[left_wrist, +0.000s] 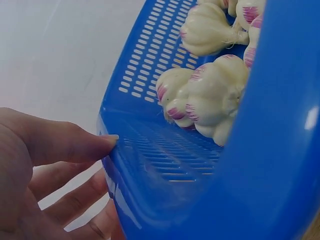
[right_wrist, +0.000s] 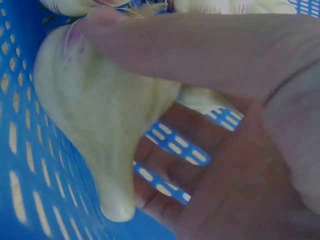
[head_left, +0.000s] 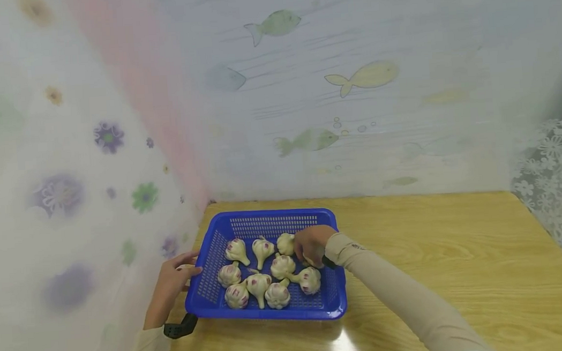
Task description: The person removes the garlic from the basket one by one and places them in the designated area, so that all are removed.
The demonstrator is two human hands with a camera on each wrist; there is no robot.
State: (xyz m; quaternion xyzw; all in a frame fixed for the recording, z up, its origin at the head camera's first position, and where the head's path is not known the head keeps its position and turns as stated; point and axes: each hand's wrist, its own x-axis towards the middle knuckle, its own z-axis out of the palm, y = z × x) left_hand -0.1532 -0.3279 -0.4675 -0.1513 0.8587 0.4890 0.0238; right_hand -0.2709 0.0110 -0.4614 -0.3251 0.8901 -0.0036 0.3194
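A blue plastic basket with slotted walls stands on the table, holding several garlic bulbs with purple streaks. At the basket's left side my left hand pinches the rim, thumb over the edge and fingers on the outer wall. My right hand reaches inside at the right end. In the right wrist view it grips one garlic bulb between thumb and fingers, close to the slotted wall, the stem pointing down in that picture. From the head view this bulb is mostly hidden by the hand.
The wooden table stretches to the right of the basket. A wall painted with fish rises behind it, and a flower-patterned wall stands close on the left. Dark straps are on both wrists.
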